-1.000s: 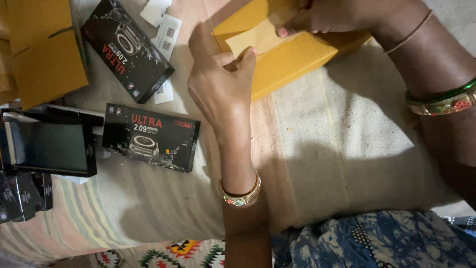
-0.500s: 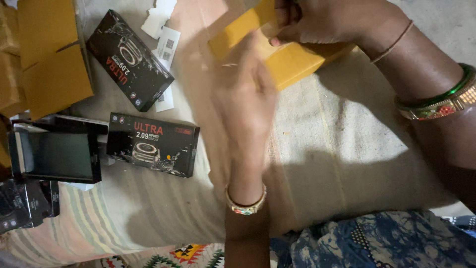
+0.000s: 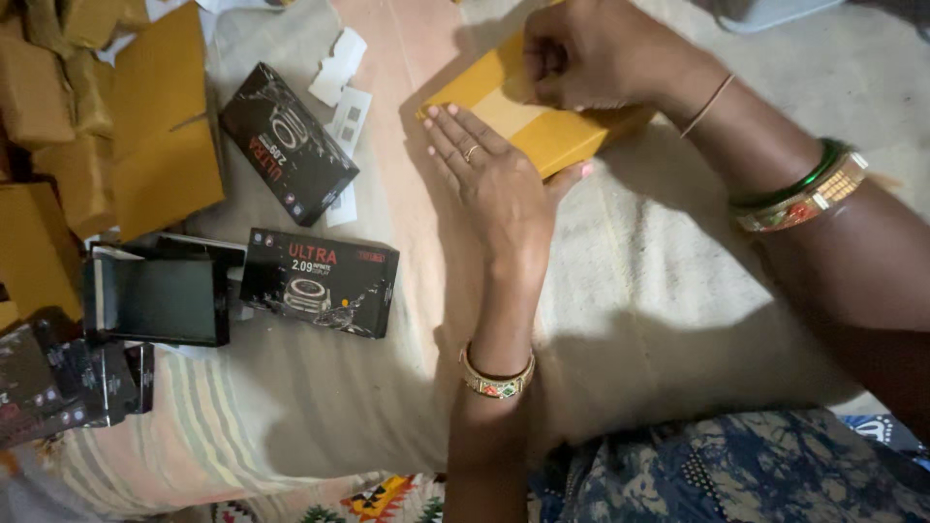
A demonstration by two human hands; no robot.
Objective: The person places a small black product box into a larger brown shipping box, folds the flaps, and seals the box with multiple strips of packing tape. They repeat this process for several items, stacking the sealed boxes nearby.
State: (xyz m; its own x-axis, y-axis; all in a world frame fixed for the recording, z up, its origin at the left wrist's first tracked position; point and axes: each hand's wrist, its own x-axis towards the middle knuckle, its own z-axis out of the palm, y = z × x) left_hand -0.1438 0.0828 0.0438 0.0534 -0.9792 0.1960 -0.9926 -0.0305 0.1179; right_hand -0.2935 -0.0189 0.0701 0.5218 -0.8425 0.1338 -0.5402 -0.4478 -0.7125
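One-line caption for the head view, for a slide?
Left hand flat on yellow package, right hand at its top edge.

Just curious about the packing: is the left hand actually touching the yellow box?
Touching. The head view shows the left hand lying flat on the yellow box.

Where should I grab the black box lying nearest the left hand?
Take the black box across its two long edges, coming straight down from above. It lies flat on the cloth, its long sides free; the left hand stays clear to its right.
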